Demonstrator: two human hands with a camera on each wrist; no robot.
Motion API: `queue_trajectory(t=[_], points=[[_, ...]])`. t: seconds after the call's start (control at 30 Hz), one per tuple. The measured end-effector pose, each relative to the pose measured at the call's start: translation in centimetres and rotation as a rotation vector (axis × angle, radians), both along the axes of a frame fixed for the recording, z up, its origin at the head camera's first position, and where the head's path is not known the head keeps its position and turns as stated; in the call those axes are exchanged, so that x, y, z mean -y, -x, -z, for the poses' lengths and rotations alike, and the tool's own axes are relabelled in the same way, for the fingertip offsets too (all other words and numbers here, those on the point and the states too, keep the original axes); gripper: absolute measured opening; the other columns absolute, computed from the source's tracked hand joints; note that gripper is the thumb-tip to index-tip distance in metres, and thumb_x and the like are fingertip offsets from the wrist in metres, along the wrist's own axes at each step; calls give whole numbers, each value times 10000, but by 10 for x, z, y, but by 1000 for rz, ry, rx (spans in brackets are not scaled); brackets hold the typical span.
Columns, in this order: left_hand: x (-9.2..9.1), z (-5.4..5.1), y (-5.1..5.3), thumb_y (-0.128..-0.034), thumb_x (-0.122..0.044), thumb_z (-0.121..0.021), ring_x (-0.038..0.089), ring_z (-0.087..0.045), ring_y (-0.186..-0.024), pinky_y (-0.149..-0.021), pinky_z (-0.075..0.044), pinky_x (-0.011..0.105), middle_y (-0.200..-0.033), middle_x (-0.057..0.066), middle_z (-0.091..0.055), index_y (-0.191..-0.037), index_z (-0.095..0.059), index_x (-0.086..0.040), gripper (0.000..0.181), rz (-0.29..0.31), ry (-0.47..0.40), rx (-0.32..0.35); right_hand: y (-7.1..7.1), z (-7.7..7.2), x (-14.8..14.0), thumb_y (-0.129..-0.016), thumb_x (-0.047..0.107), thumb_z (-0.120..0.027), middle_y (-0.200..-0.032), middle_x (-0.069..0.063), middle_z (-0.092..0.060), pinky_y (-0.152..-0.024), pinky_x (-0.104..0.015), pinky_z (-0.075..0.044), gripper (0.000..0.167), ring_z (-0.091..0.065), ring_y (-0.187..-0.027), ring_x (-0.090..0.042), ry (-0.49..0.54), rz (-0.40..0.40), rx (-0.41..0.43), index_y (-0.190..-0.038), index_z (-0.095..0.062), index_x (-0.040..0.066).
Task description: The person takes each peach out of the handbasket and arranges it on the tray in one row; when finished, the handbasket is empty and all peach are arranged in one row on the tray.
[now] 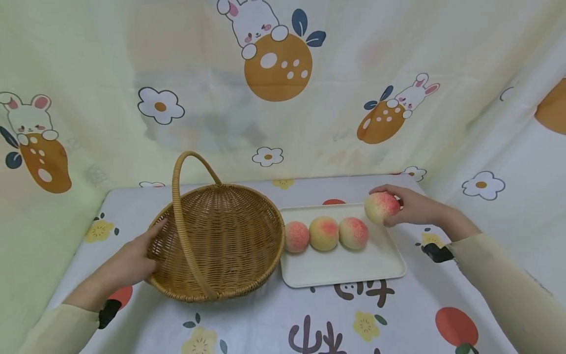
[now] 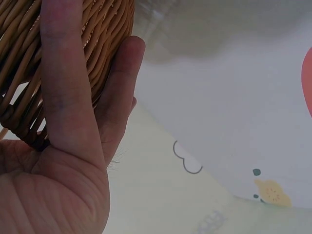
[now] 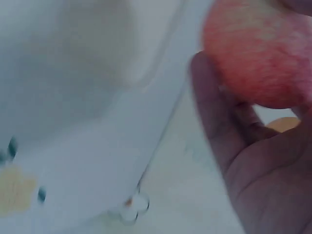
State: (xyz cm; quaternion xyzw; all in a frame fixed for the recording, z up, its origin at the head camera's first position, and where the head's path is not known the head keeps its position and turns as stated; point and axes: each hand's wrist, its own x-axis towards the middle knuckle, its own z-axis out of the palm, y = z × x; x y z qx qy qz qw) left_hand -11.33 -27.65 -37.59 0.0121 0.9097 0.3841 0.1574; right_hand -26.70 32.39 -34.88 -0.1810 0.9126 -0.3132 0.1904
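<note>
A brown wicker basket (image 1: pixel 230 241) with a tall arched handle tilts its open mouth toward me, and its inside is bare. At its left rim my left hand (image 1: pixel 134 258) holds the basket; in the left wrist view the fingers (image 2: pixel 68 83) lie along the woven wall. My right hand (image 1: pixel 411 206) grips a pink and yellow peach (image 1: pixel 381 207) over the far right corner of a white tray (image 1: pixel 340 270). Close up in the right wrist view, fingers cup the peach (image 3: pixel 258 53) from below. Three more peaches (image 1: pixel 324 233) sit in a row on the tray.
A printed white cloth (image 1: pixel 256 324) with flowers and fruit covers the table. Behind it hangs a pale curtain (image 1: pixel 199 59) with rabbit prints, and more curtain closes the sides. The basket's right rim touches or overlaps the tray's left end.
</note>
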Motion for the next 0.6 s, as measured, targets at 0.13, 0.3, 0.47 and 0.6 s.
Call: queue_trajectory(t=[0.13,0.3,0.47,0.6], points=[[0,1,0,-764,106,-552,440,-543,-1022,-624,-526,376,-1488,452,-266,-1616,-66,-19,989,2,7,-8,-2,19,-12,-734,140,-818,-1263,-171,-560,-785,-390,-522,727,-553,-1028,-312,-154,-33,31,-1394,-517,94],[0,2,1,-771,108,-551,444,-530,-1038,-640,-517,372,-1492,452,-259,-1617,-62,-21,986,-4,13,0,-2,38,-11,-727,194,-835,-1276,-202,-550,-835,-469,-523,738,-530,-1073,-355,-250,-46,26,-1391,-530,90],[-1,2,1,-771,116,-546,459,-528,-1060,-653,-527,376,-1493,455,-250,-1617,-65,-22,983,-9,14,9,-2,45,-8,-751,200,-829,-1323,-238,-537,-888,-525,-511,740,-527,-1116,-377,-291,-54,32,-1414,-521,86],[-2,1,1,-772,114,-548,466,-525,-1068,-654,-527,377,-1493,455,-252,-1615,-73,-15,976,-11,16,5,-4,43,-8,-763,170,-836,-1404,-274,-494,-910,-540,-507,765,-507,-1179,-411,-280,-49,54,-1441,-494,76]])
